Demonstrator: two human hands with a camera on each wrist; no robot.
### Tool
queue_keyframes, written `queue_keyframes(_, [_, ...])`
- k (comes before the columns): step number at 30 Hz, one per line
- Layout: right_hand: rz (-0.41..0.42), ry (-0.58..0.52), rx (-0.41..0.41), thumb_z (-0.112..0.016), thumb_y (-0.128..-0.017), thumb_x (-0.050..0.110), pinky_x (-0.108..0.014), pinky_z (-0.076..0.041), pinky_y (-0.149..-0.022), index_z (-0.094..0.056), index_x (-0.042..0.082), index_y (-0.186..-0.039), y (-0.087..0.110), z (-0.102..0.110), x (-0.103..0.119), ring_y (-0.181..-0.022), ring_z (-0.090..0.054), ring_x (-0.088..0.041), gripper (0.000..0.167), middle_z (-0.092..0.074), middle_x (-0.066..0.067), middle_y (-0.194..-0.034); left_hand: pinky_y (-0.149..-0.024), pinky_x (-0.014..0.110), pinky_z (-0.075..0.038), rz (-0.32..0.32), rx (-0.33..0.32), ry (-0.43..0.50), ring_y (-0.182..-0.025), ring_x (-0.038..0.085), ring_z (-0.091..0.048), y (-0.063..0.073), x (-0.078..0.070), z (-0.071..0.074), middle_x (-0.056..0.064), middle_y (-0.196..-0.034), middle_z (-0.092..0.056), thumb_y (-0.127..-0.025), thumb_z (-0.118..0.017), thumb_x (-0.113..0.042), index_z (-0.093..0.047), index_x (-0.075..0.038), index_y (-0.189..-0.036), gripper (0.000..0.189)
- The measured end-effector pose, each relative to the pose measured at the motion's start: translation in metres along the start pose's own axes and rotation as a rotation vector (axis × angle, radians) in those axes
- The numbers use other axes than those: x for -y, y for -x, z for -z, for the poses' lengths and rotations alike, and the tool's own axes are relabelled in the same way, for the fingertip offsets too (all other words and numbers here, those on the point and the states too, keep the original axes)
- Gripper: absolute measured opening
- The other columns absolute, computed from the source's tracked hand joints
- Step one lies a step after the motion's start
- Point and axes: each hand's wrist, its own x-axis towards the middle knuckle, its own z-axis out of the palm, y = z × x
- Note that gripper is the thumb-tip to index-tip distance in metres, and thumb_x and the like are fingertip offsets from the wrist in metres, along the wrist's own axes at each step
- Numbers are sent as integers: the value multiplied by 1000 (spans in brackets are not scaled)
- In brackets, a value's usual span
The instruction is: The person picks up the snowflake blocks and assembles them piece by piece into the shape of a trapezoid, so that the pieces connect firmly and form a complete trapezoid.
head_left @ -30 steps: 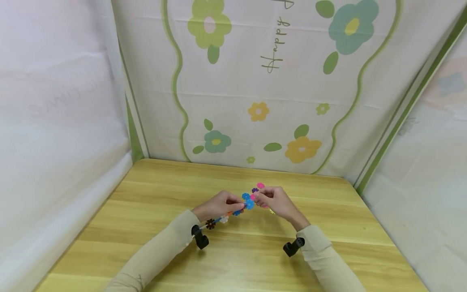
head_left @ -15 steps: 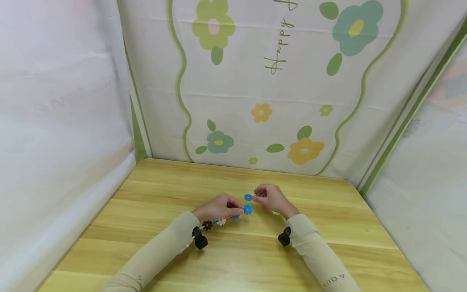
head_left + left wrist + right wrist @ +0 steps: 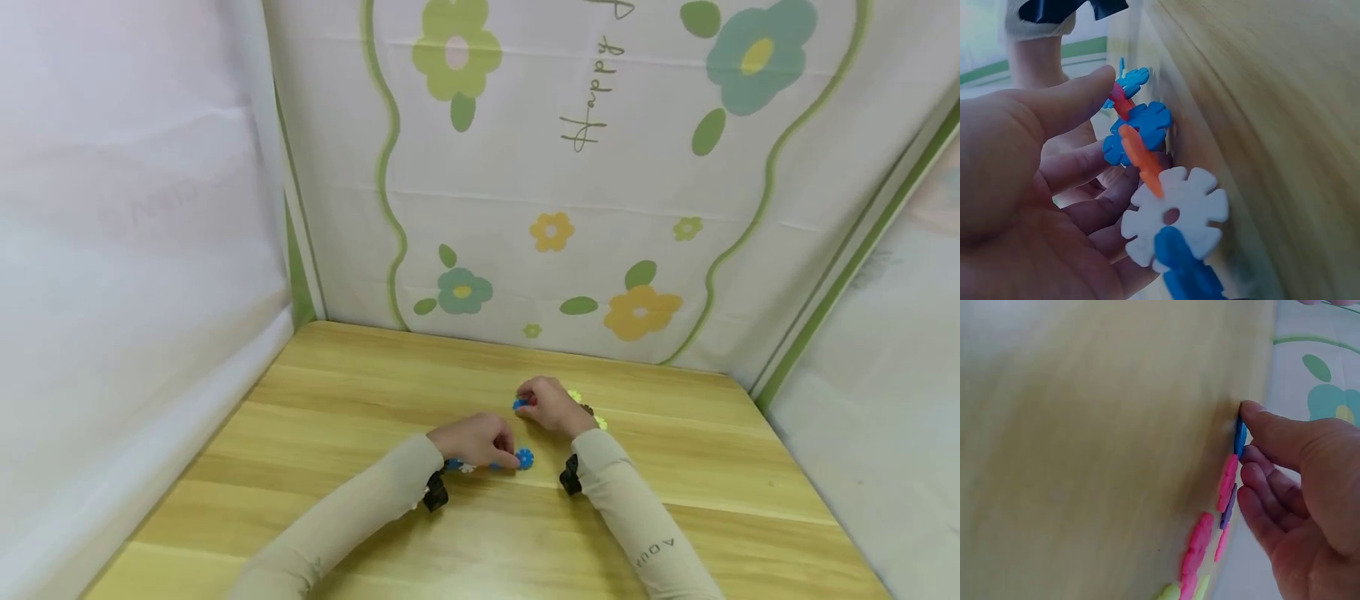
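Observation:
My left hand [image 3: 474,439] pinches a chain of interlocking plastic snowflake discs low over the table, with a blue disc [image 3: 525,458] sticking out past the fingertips. In the left wrist view, the chain runs through a pink disc at the thumb, a blue disc [image 3: 1154,119], an orange disc [image 3: 1140,156] and a white disc [image 3: 1204,209]. Farther back, my right hand [image 3: 553,407] pinches a blue disc [image 3: 1240,439] at the end of a second piece. Pink discs [image 3: 1196,547] and a purple disc [image 3: 1229,507] follow it. The two pieces are apart.
Yellow discs [image 3: 601,423] and a brown disc [image 3: 588,409] show beyond the right wrist. The wooden table [image 3: 360,533] ends at a flower-printed cloth wall [image 3: 502,200], with white cloth at both sides. Each wrist wears a black camera mount [image 3: 435,493].
The blue discs at the two hands, close together a second ago, have separated. My left hand has come down nearer with its chain; the right hand has turned, bringing yellow and brown discs out behind it.

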Motion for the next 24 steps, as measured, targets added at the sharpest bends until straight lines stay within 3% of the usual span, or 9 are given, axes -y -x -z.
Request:
queue_keyframes(8, [-41, -53, 24, -83, -92, 12, -29, -58, -76, -76, 11, -91, 5, 12, -5, -81, -67, -10, 7, -75, 1, -89, -56, 20, -46, -24, 56, -77, -52, 5, -50, -18, -19, -7, 1, -76, -72, -102, -73, -29, -74, -16, -89, 18])
queue_keyframes(12, [-24, -75, 47, -78, -96, 10, -27, -57, -73, -75, 11, -89, 14, 26, -11, -78, -67, -10, 7, -74, 1, -87, -55, 18, -45, -71, 76, -84, -51, 3, -48, -31, -28, -12, 1, -72, -71, -102, -73, -27, -76, -13, -89, 20])
queue_keyframes(16, [-17, -97, 70, -75, -99, 11, -27, -56, -71, -73, 9, -91, 27, 42, -14, -80, -69, -18, 8, -74, -2, -88, -57, 18, -48, -93, 94, -82, -56, 3, -53, -36, -32, -13, 0, -75, -73, -102, -73, -27, -77, -10, -91, 21])
queue_keyframes(20, [-18, -116, 71, -74, -100, 14, -26, -54, -70, -71, 10, -92, 40, 55, -15, -81, -69, -25, 10, -74, -10, -91, -65, 20, -53, -87, 62, -82, -67, 4, -60, -28, -25, -2, 0, -85, -74, -103, -72, -29, -76, -9, -98, 21])
queue_keyframes(24, [12, -126, 61, -74, -101, 16, -25, -52, -68, -71, 10, -93, 51, 62, -11, -79, -67, -27, 10, -74, -14, -93, -78, 26, -57, -58, -5, -45, -85, 8, -66, -5, -5, 20, -2, -98, -73, -105, -68, -28, -75, -13, -105, 16])
